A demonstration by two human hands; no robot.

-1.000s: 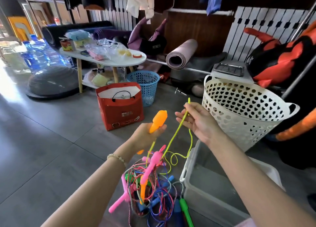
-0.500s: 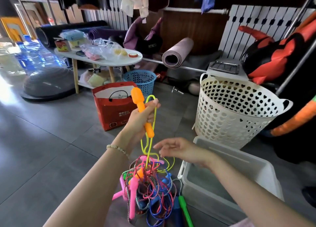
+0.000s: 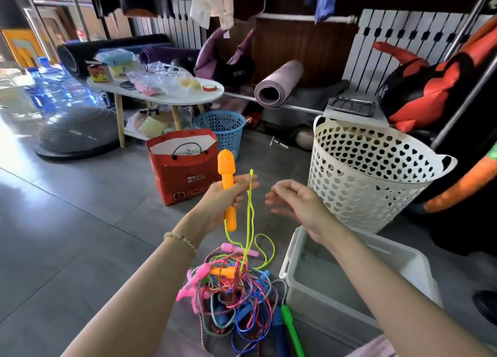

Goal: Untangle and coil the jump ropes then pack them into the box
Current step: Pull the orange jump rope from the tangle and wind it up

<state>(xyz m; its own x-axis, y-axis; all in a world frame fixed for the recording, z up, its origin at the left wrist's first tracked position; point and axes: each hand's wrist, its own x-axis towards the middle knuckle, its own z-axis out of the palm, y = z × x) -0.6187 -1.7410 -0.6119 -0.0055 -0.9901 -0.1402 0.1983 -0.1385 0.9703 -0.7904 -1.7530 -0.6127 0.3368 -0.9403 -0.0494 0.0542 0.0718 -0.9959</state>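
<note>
My left hand (image 3: 224, 199) grips an orange jump-rope handle (image 3: 227, 187) upright, with a loop of its yellow-green rope (image 3: 250, 208) caught against the fingers. The rope hangs down into a tangled pile of jump ropes (image 3: 236, 294) on the floor, with pink, orange, blue and green handles. My right hand (image 3: 294, 203) hovers just right of the rope, fingers relaxed and holding nothing. A translucent grey plastic box (image 3: 403, 273) stands open on the floor to the right of the pile, under my right forearm.
A white perforated laundry basket (image 3: 371, 173) stands behind the box. A red paper bag (image 3: 185, 165) and a blue basket (image 3: 220, 128) sit ahead. Further back are a white low table (image 3: 161, 95), a grey balance dome (image 3: 75, 130) and rolled mats.
My right hand let go of the yellow-green rope, dropped toward the pile, then rose beside the rope. My left hand turned the orange handle upright and took the rope loop.
</note>
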